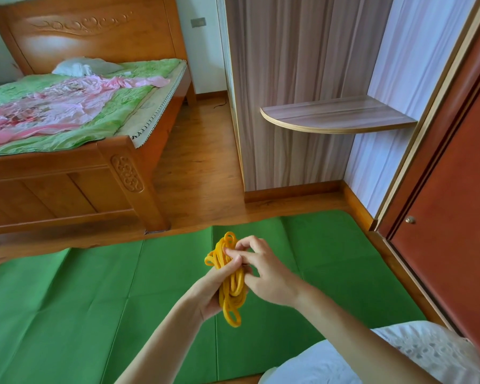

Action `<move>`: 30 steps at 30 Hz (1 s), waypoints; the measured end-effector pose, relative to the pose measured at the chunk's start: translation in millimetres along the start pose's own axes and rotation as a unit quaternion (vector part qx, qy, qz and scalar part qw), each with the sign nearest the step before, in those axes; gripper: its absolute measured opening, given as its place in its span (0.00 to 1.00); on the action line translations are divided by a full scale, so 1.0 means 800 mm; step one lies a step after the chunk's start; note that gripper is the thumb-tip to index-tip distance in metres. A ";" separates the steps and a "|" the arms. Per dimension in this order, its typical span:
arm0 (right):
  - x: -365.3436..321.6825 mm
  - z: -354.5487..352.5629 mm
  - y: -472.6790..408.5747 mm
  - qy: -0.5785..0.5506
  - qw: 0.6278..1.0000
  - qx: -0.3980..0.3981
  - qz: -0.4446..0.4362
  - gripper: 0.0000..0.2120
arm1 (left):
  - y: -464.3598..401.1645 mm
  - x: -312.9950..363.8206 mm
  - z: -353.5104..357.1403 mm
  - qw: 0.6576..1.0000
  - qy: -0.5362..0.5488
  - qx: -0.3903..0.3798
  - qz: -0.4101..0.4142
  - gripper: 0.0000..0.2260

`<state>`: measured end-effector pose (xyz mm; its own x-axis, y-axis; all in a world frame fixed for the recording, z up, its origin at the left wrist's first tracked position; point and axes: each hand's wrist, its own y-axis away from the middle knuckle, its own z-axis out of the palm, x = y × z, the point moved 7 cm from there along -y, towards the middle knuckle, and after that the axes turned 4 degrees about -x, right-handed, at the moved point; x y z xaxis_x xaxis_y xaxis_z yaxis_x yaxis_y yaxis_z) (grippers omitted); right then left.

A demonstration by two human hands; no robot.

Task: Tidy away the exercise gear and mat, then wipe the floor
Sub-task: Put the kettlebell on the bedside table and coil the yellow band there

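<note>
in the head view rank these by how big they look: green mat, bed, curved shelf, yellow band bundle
1. Bed and green mat: both cut off by the frame and alike in spread, so no ranking between them.
2. Curved shelf.
3. Yellow band bundle, smallest though nearest, gripped by the left hand and pinched by the right hand.

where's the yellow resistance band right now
In the head view, the bundled yellow rubber resistance band sits low centre, gripped by the left hand and right hand, above the green foam mat.

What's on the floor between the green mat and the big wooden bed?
Nothing: in the head view only a bare strip of wooden floor separates the green mat from the bed.
</note>
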<state>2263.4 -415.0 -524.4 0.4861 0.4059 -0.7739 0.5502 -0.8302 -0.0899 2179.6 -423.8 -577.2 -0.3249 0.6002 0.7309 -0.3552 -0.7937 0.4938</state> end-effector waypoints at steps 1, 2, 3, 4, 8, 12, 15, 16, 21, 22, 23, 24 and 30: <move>0.003 -0.001 -0.001 -0.041 0.998 -0.040 0.019 0.25 | -0.001 0.001 -0.005 1.000 -0.012 0.007 0.002 0.11; 0.006 -0.003 -0.001 -0.074 0.994 -0.076 0.036 0.27 | -0.002 0.000 -0.010 1.000 -0.017 0.015 0.002 0.12; 0.009 -0.005 -0.001 -0.094 0.989 -0.105 0.047 0.28 | -0.004 -0.001 -0.014 1.000 -0.011 0.019 0.001 0.12; 0.010 -0.007 -0.001 -0.095 0.987 -0.123 0.050 0.28 | -0.005 -0.003 -0.015 1.000 0.003 0.018 -0.001 0.12; 0.017 -0.018 -0.008 -0.096 0.991 -0.075 0.052 0.18 | -0.012 -0.005 -0.009 1.000 0.018 0.003 0.009 0.10; 0.048 -0.038 -0.016 -0.211 0.973 0.058 0.079 0.13 | -0.033 -0.010 -0.007 0.998 0.052 -0.036 0.010 0.09; 0.091 -0.040 -0.016 -0.262 0.953 0.088 0.126 0.13 | -0.060 -0.013 -0.021 0.994 0.107 -0.033 0.018 0.10; 0.110 -0.041 -0.015 -0.274 0.946 0.098 0.147 0.14 | -0.073 -0.013 -0.028 0.991 0.129 -0.026 0.022 0.11; 0.225 -0.037 -0.014 -0.350 0.877 0.200 0.263 0.13 | -0.157 -0.024 -0.072 0.976 0.213 0.025 0.025 0.13; 0.248 -0.034 -0.016 -0.361 0.857 0.222 0.292 0.13 | -0.178 -0.027 -0.079 0.974 0.223 0.035 0.021 0.11; 0.269 -0.030 -0.021 -0.378 0.837 0.236 0.318 0.13 | -0.199 -0.029 -0.086 0.972 0.231 0.048 0.014 0.09; 0.285 -0.026 -0.031 -0.395 0.821 0.239 0.336 0.12 | -0.219 -0.032 -0.092 0.970 0.237 0.062 0.005 0.08; 0.329 -0.018 -0.095 -0.455 0.769 0.192 0.405 0.12 | -0.293 -0.003 -0.102 0.974 0.201 0.100 -0.006 0.10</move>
<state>2358.9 -239.4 -712.3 -0.2096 -0.5957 -0.7754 -0.0086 -0.7918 0.6107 2192.2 -230.7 -732.9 -0.6524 0.5688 0.5009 -0.1959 -0.7650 0.6135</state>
